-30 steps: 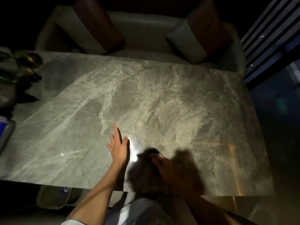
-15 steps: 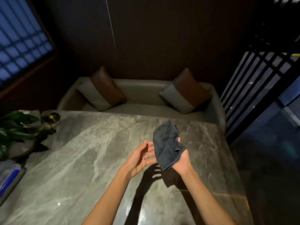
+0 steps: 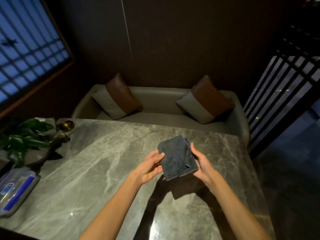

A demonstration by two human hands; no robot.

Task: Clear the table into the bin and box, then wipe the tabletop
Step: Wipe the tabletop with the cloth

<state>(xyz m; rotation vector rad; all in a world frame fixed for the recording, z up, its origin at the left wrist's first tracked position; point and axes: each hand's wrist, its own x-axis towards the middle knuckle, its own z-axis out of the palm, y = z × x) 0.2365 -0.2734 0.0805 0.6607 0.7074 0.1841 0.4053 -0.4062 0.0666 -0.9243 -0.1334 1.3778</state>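
Observation:
A dark grey folded cloth [image 3: 175, 157] is held up above the grey marble tabletop [image 3: 97, 170], near its middle right. My right hand [image 3: 200, 162] grips the cloth's right edge, thumb on top. On the cloth's left edge, my left hand [image 3: 150, 168] pinches it between thumb and fingers. The cloth's shadow falls on the table just below my hands.
A potted plant [image 3: 22, 135] with brass ornaments [image 3: 65, 126] stands at the table's far left. A clear pack with a blue label [image 3: 15, 189] lies at the left edge. A sofa [image 3: 161, 104] with two cushions sits behind the table. A slatted screen [image 3: 284, 94] stands right.
My right hand lifted the cloth off the table and my view tilted up. My left hand, open beside it half a second ago, now holds the cloth's left edge.

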